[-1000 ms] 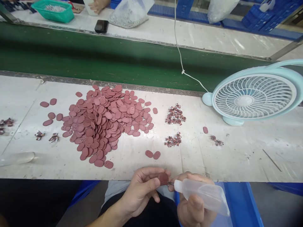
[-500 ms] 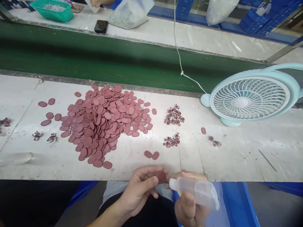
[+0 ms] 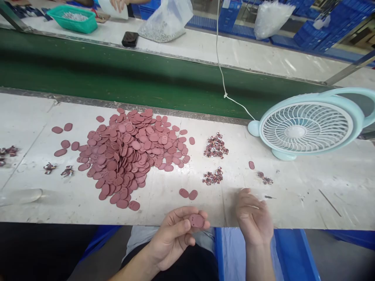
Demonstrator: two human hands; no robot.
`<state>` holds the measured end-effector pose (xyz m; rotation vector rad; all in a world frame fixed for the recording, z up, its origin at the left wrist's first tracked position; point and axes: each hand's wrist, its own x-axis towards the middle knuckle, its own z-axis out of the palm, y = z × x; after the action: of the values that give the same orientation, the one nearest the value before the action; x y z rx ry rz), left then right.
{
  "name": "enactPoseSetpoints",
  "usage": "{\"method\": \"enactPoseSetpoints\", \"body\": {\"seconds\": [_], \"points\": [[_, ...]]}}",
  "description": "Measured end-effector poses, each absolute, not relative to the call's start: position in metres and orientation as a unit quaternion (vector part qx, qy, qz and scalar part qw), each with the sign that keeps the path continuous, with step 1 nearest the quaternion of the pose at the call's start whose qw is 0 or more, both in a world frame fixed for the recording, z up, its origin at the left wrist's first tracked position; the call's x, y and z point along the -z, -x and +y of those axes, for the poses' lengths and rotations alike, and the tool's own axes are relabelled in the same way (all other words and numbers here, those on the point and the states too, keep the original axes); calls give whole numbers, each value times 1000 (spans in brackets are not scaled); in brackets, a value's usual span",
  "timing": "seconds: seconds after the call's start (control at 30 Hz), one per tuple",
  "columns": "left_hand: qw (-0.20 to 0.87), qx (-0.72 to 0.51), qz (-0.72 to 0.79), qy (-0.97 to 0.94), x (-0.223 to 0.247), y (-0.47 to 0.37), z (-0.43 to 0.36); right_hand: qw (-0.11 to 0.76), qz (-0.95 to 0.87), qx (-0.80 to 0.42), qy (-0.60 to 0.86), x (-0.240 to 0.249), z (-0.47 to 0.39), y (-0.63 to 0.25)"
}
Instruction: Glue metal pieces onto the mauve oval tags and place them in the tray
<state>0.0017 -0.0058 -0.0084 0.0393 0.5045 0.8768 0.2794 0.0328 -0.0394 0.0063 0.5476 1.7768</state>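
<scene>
In my left hand (image 3: 172,236), an oval reddish-brown piece (image 3: 197,221) with small holes is pinched between thumb and fingers, its flat face up. My right hand (image 3: 254,218) is off to the right over the table edge, slightly blurred, its palm showing and fingers loosely bent and apart, with nothing visible in them. A small dark sliver (image 3: 269,197) is just beyond that hand. Two similar ovals (image 3: 188,194) lie in front of my left hand. To the left spreads a large heap of these ovals (image 3: 125,152). The squeeze bottle is out of sight.
Two small piles of brown-and-metallic parts (image 3: 216,145) lie mid-table. A light-blue fan (image 3: 295,130) stands at right, its white cord (image 3: 224,88) running upward. A blue bin (image 3: 299,253) is below the edge. Across the green divider (image 3: 146,84) are a teal basket (image 3: 73,23) and another person's hand.
My right hand has moved up and right, and the translucent squeeze bottle it held is gone from view. My left hand keeps the oval, now turned with its face more visible.
</scene>
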Motion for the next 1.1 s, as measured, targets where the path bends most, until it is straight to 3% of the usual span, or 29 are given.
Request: {"method": "enactPoseSetpoints", "body": {"seconds": [0.17,0.27,0.37,0.53,0.73,0.9,1.03,1.1], "points": [[870,-424,251,-5,12,1,-5,630,158,-761,13,42,26,-280],[865,-426,266,-6,12,6,-3,660,-164,-638,361,25,17,-250],[859,-431,277,-10,11,9,-1,502,-434,-407,627,17,26,-225],[851,-437,291,-20,9,12,-1,264,-651,-235,672,20,57,-224],[838,-444,317,-18,13,17,-3,197,-686,-239,658,16,52,-243],[825,-444,346,-50,14,10,-3,234,-642,-241,689,3,35,-239],[807,-454,366,-95,9,1,-5,364,-494,-447,651,-20,8,-214],[793,-468,372,-117,9,-3,-6,388,-446,-533,605,-30,-4,-197]]}}
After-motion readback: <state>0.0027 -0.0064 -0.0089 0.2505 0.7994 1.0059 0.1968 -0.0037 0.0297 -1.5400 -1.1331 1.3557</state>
